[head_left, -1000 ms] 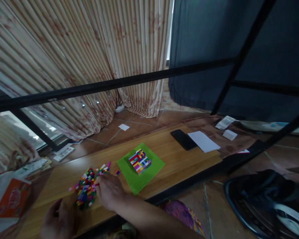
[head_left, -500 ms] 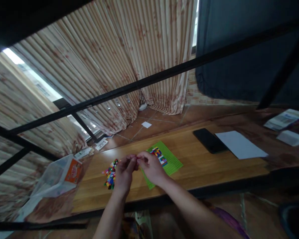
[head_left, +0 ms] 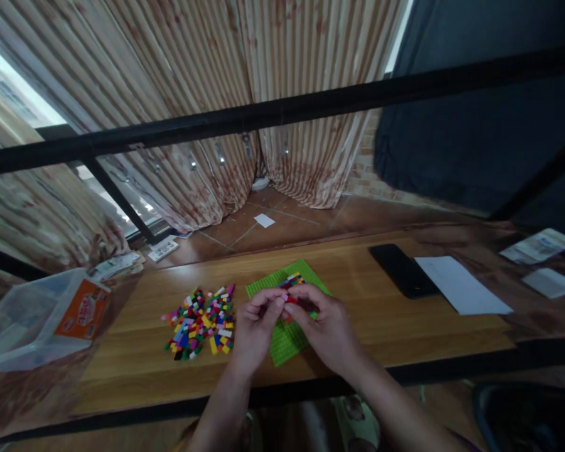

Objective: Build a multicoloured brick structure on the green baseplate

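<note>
Above the green baseplate point(head_left: 282, 351), my two hands meet at the fingertips. My right hand point(head_left: 328, 323) pinches a small red toy brick point(head_left: 291, 300). My left hand point(head_left: 257, 323) is closed at thumb and forefinger on a small pink toy brick point(head_left: 283, 295), right against the red one. Whether the two bricks are joined cannot be made out. Several coloured bricks point(head_left: 295, 278) are set on the baseplate behind my fingers, which hide part of them. Left of my left hand, a loose heap of mixed toy bricks point(head_left: 200, 323) lies on the wooden table point(head_left: 141, 358).
A clear plastic box point(head_left: 28, 314) with an orange label stands left of the table. Toward the right lie a black phone point(head_left: 405, 270) and a white sheet of paper point(head_left: 461, 285). A black metal bar point(head_left: 216, 125) crosses beyond the table.
My view has turned, and the brick heap shows more fully. My hands have shifted right and now sit over the middle of the baseplate, with the red brick visible between the fingertips.
</note>
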A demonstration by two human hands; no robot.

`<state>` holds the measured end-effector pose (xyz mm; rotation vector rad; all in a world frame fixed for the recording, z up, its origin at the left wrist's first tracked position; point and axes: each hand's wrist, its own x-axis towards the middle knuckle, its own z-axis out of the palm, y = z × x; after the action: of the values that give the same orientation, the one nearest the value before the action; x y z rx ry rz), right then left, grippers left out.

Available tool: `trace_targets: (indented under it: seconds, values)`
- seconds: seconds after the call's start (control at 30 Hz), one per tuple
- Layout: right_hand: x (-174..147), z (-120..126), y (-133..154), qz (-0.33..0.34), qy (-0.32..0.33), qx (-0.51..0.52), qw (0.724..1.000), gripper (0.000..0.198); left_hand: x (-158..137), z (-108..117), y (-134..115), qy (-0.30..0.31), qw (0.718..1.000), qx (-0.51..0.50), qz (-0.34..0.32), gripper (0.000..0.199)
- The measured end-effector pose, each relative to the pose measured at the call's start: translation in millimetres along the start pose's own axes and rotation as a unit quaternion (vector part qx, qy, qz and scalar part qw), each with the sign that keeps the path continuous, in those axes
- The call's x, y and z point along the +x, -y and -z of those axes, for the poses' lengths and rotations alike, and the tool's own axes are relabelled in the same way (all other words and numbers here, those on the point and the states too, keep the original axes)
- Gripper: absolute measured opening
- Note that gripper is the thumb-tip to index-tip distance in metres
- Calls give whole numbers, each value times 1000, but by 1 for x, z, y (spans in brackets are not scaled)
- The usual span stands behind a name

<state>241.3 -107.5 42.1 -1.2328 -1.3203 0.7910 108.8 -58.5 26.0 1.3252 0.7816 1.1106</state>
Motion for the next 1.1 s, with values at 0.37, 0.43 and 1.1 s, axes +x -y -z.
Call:
trace_targets:
  seconds: [0.37, 0.43, 1.1]
  values:
    - [-5, -8, -3, 17, 57, -106, 993, 19, -14, 11, -3, -9, 998, -16, 52, 20]
    - [-5, -6, -3, 19, 76, -105, 991, 18, -15, 11, -2, -9, 998, -38, 56, 21]
    - [16, 30, -37, 26, -72, -190, 979, 22, -5, 27, 29, -6, 979, 188, 84, 15]
